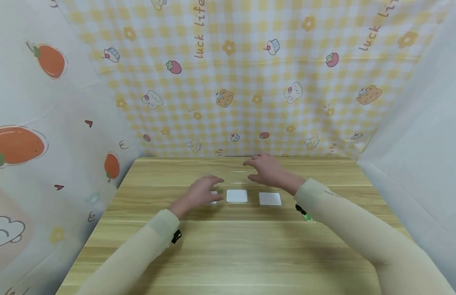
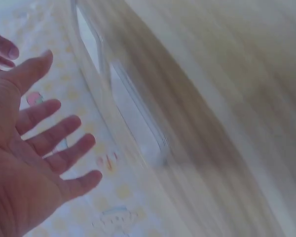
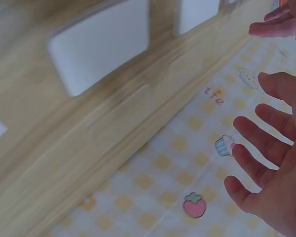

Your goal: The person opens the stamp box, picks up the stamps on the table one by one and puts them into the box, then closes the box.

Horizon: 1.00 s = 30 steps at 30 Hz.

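Note:
My left hand (image 1: 198, 192) hovers over the leftmost white card (image 1: 213, 198) and partly hides it. Its fingers are spread with nothing between them, as the left wrist view shows. Farther back, my right hand (image 1: 266, 170) is held above the table, fingers apart and holding nothing. Between the hands lies a clear, see-through rectangle (image 1: 238, 177), faint against the wood. Just in front of it is a middle white card or thin stack of cards (image 1: 237, 196). Another white card (image 1: 270, 199) lies to the right, nearer the right forearm.
A wood-grain table (image 1: 235, 254) carries all of this. A small green printed item (image 1: 308, 217) is partly covered by the right sleeve. Yellow checked cloth (image 1: 242, 82) hangs behind the table's back edge, with pale cloth at both sides.

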Motion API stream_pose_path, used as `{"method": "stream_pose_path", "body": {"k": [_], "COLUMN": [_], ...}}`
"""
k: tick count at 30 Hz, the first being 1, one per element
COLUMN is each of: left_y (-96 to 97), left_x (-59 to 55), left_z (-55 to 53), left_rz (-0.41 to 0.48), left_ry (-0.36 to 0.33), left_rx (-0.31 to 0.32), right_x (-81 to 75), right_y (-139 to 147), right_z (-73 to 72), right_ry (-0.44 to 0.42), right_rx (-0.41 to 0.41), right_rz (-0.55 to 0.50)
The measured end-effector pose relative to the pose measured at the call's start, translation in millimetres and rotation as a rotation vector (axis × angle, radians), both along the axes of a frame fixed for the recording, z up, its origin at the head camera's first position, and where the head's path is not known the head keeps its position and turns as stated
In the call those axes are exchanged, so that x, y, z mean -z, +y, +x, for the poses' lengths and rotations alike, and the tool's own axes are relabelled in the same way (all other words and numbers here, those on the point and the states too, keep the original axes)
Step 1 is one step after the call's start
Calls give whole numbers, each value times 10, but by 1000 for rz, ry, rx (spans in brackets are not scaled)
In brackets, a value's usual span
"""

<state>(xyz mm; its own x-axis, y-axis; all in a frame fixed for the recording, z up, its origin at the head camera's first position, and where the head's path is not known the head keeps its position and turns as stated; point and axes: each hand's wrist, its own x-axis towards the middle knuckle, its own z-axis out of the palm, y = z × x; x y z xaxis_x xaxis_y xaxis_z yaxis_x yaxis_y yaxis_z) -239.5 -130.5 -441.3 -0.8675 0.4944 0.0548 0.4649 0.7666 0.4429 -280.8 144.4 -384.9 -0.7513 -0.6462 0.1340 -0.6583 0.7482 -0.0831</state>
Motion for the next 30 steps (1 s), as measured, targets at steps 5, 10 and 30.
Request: {"method": "stream_pose_path", "body": {"k": [5, 10, 30], "left_y": [234, 468, 1123], "left_x": [43, 97, 225], "left_z": [56, 68, -16], "left_rz": [14, 18, -158], "left_ry": [27, 85, 55], "left_rx": [-24, 3, 5], "right_x": [110, 201, 609], "right_y": [327, 605, 1474], "right_z": [132, 289, 620], "right_ry": [4, 13, -39], "right_rx": [9, 31, 217], "right_rz": [-12, -22, -4]}}
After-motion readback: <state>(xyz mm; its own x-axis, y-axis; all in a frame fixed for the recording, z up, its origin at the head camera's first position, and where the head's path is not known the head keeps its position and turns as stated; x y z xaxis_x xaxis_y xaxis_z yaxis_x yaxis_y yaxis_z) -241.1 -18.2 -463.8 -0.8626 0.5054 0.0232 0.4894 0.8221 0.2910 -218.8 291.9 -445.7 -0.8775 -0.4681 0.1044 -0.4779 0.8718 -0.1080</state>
